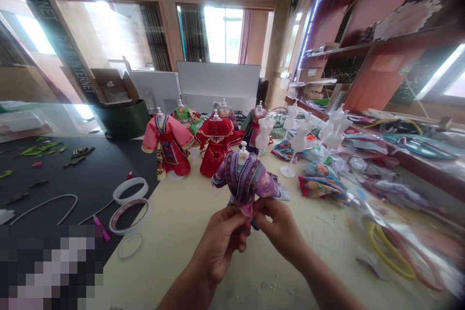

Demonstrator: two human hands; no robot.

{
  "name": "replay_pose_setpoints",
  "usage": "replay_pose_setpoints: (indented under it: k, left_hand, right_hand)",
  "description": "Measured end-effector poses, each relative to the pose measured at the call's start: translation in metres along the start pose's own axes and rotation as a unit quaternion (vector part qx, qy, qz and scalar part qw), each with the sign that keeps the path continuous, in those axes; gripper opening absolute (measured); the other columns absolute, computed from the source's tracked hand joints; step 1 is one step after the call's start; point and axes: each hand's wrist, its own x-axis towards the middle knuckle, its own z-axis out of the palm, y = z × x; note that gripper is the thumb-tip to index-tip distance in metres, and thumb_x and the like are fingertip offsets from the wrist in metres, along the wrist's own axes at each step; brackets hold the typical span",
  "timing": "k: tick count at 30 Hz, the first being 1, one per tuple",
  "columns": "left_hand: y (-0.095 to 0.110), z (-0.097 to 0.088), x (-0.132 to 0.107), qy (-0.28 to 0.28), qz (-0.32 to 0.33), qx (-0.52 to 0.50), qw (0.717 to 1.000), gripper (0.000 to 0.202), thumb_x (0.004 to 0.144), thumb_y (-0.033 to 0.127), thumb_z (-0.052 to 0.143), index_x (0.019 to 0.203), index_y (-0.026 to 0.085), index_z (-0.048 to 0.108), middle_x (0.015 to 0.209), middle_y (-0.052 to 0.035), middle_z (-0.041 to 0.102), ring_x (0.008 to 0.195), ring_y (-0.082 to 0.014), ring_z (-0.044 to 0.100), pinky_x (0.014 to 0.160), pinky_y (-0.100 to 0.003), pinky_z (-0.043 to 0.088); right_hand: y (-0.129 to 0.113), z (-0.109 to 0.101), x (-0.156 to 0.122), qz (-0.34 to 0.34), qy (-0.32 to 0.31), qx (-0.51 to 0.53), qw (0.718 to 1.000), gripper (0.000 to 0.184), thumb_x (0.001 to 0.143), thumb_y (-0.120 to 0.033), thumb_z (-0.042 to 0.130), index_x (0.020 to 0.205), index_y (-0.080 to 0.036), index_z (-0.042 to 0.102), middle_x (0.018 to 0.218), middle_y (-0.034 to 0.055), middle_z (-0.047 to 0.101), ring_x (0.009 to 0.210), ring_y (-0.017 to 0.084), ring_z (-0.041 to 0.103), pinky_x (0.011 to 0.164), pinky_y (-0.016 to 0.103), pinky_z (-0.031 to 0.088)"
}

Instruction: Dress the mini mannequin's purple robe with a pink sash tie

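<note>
A small white mannequin dressed in a purple patterned costume (244, 178) is held up over the cream table (174, 232). My left hand (222, 241) pinches the lower hem of the purple costume from the left. My right hand (278, 226) pinches the same hem from the right, fingers closed on the fabric. Both hands meet just under the skirt.
Behind stand dressed mannequins in pink (167, 144), red (217, 146) and green (186, 117), plus bare white mannequins (300, 141). Folded colourful fabrics (321, 182) and plastic bags lie to the right. White tape rings (130, 191) lie on the left; shelves rise on the right.
</note>
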Motion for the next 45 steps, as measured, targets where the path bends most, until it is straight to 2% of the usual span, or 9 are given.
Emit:
replay_pose_setpoints:
  k: [4, 8, 12, 17, 22, 30, 35, 40, 45]
  left_hand:
    - [0.0, 0.0, -0.003, -0.011, 0.016, 0.027, 0.999, 0.021, 0.064, 0.026, 0.069, 0.073, 0.011, 0.057, 0.056, 0.0026, 0.049, 0.044, -0.0048, 0.038, 0.041, -0.018, 0.031]
    - [0.0, 0.003, -0.004, 0.001, 0.024, 0.041, 0.999, 0.028, 0.062, 0.029, 0.072, 0.078, 0.011, 0.058, 0.057, 0.0027, 0.049, 0.045, -0.0049, 0.037, 0.042, -0.019, 0.033]
    - [-0.002, 0.004, -0.001, 0.02, 0.025, 0.039, 0.999, 0.021, 0.067, 0.03, 0.067, 0.07, 0.011, 0.057, 0.048, 0.0039, 0.045, 0.043, -0.006, 0.037, 0.04, -0.019, 0.03]
    - [-0.001, 0.004, 0.003, 0.029, 0.011, 0.01, 0.999, 0.019, 0.065, 0.027, 0.066, 0.061, 0.013, 0.053, 0.05, 0.0033, 0.046, 0.042, -0.0056, 0.037, 0.038, -0.018, 0.028]
    - [0.001, 0.002, 0.005, 0.015, -0.021, -0.015, 1.0, 0.021, 0.064, 0.026, 0.067, 0.059, 0.013, 0.05, 0.051, 0.0036, 0.045, 0.042, -0.0047, 0.037, 0.037, -0.017, 0.026]
    - [0.0, 0.001, 0.006, 0.012, -0.044, -0.041, 0.998, 0.02, 0.065, 0.022, 0.066, 0.059, 0.013, 0.049, 0.051, 0.0044, 0.044, 0.041, -0.0035, 0.035, 0.037, -0.015, 0.022]
    - [0.001, 0.002, 0.004, 0.013, -0.041, -0.037, 0.998, 0.02, 0.065, 0.022, 0.066, 0.058, 0.014, 0.049, 0.051, 0.0043, 0.044, 0.041, -0.0036, 0.036, 0.037, -0.016, 0.023]
    - [-0.001, 0.003, 0.005, 0.017, -0.03, -0.033, 0.999, 0.021, 0.065, 0.024, 0.067, 0.06, 0.013, 0.05, 0.05, 0.0043, 0.044, 0.042, -0.0042, 0.036, 0.037, -0.016, 0.024]
    - [-0.005, 0.003, 0.005, 0.02, -0.006, -0.029, 0.999, 0.023, 0.065, 0.026, 0.07, 0.064, 0.013, 0.052, 0.048, 0.0047, 0.044, 0.042, -0.0045, 0.036, 0.037, -0.017, 0.026]
  right_hand:
    - [0.001, 0.001, 0.0, -0.023, 0.025, -0.032, 0.999, 0.009, 0.065, -0.011, 0.048, 0.065, -0.016, 0.056, 0.058, 0.001, 0.058, 0.056, 0.014, 0.055, 0.052, 0.024, 0.043]
    - [0.002, 0.002, 0.0, -0.055, 0.049, -0.057, 0.996, 0.008, 0.065, -0.011, 0.05, 0.066, -0.016, 0.056, 0.059, 0.0014, 0.059, 0.055, 0.013, 0.055, 0.053, 0.025, 0.044]
    - [0.001, 0.002, -0.001, -0.062, 0.049, -0.059, 0.995, 0.008, 0.066, -0.011, 0.051, 0.066, -0.016, 0.056, 0.06, 0.0014, 0.06, 0.056, 0.013, 0.055, 0.054, 0.024, 0.045]
    - [-0.002, -0.002, 0.001, -0.058, 0.047, -0.032, 0.997, 0.009, 0.071, -0.015, 0.051, 0.07, -0.015, 0.06, 0.061, 0.0025, 0.06, 0.056, 0.014, 0.056, 0.055, 0.025, 0.046]
    - [-0.004, -0.007, 0.002, -0.037, 0.035, -0.012, 0.999, 0.011, 0.073, -0.018, 0.051, 0.07, -0.014, 0.061, 0.063, 0.0035, 0.061, 0.058, 0.015, 0.056, 0.055, 0.026, 0.046]
    - [-0.004, -0.006, 0.002, 0.015, -0.042, 0.051, 0.998, 0.011, 0.075, -0.02, 0.053, 0.074, -0.013, 0.061, 0.063, 0.0028, 0.062, 0.057, 0.013, 0.056, 0.054, 0.025, 0.044]
    - [0.003, -0.001, 0.003, 0.026, -0.02, 0.101, 0.994, 0.013, 0.076, -0.025, 0.056, 0.072, -0.013, 0.061, 0.058, 0.0012, 0.058, 0.053, 0.012, 0.053, 0.05, 0.024, 0.042]
    - [0.008, 0.002, 0.003, 0.073, -0.017, 0.148, 0.986, 0.014, 0.075, -0.026, 0.056, 0.069, -0.013, 0.059, 0.052, -0.0004, 0.054, 0.048, 0.012, 0.05, 0.047, 0.024, 0.04]
    - [0.006, 0.002, 0.001, 0.049, 0.002, 0.118, 0.992, 0.012, 0.074, -0.023, 0.053, 0.068, -0.014, 0.058, 0.054, 0.0, 0.055, 0.05, 0.012, 0.051, 0.048, 0.024, 0.04]
